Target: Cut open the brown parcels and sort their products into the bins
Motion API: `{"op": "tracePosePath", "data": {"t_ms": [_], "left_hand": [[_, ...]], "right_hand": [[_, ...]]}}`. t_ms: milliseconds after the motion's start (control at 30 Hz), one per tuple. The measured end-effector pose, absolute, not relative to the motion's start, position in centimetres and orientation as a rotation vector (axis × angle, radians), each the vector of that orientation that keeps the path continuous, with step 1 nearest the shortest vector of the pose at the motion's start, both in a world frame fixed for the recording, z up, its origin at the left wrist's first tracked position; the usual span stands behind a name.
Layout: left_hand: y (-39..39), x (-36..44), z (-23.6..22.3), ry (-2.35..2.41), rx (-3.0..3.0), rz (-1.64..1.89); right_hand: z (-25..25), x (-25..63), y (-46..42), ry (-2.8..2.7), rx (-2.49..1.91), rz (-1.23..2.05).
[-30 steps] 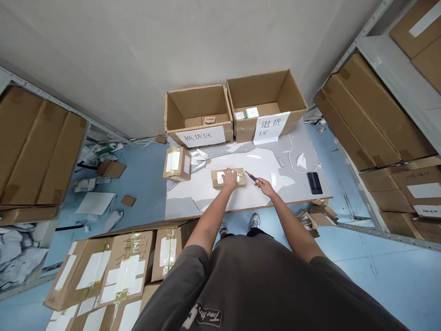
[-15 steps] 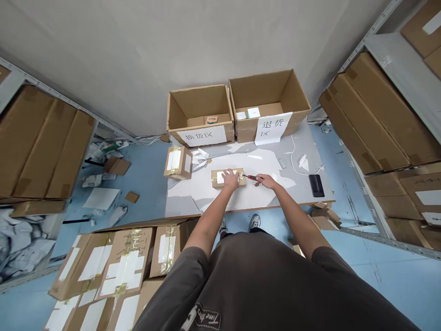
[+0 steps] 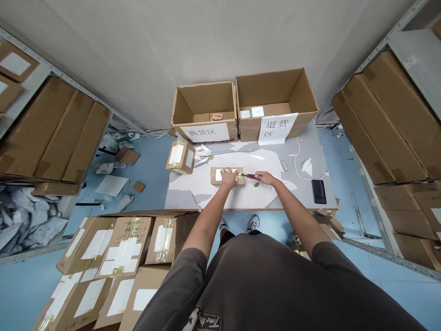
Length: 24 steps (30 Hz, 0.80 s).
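A small taped cardboard box [image 3: 214, 177] with a white label lies on the table in front of me. My left hand [image 3: 228, 177] rests on top of it, fingers spread over the label and the right half. From the right, my right hand [image 3: 264, 178] grips a red and black utility knife [image 3: 251, 176]. Its tip points left and meets the right end of the box, near the tape; whether it has cut in is too small to tell. A scrap of brown cardboard [image 3: 256, 185] lies just below the knife.
Two open cartons with paper signs, the left carton [image 3: 175, 120] and the right carton [image 3: 313, 108], stand at the table's back. A taped box [image 3: 181, 157] sits at left, a phone [image 3: 319, 191] and white cable [image 3: 295, 158] at right. Stacked parcels [image 3: 129, 239] crowd my left side.
The view has shifted a little. The knife lies more level at the box's right end, and my right hand has moved slightly. My left hand stays on the box.
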<state>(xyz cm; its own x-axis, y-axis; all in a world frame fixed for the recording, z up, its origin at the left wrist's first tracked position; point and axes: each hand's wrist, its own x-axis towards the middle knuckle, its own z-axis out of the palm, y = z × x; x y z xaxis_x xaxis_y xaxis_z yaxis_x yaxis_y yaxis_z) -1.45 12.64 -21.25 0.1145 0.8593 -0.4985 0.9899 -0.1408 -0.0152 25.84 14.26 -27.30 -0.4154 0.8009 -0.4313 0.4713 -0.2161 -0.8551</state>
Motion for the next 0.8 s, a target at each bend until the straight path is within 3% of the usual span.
{"op": "tracePosePath", "data": {"t_ms": [400, 800], "left_hand": [[12.6, -2.0, -22.2, 1.766, 2.04, -0.557], [12.6, -2.2, -22.0, 1.735, 2.083, -0.507]], "right_hand": [[-26.4, 23.9, 12.7, -1.45, -1.615, 1.893], [-27.5, 23.7, 11.1, -1.296, -1.628, 1.897]]}}
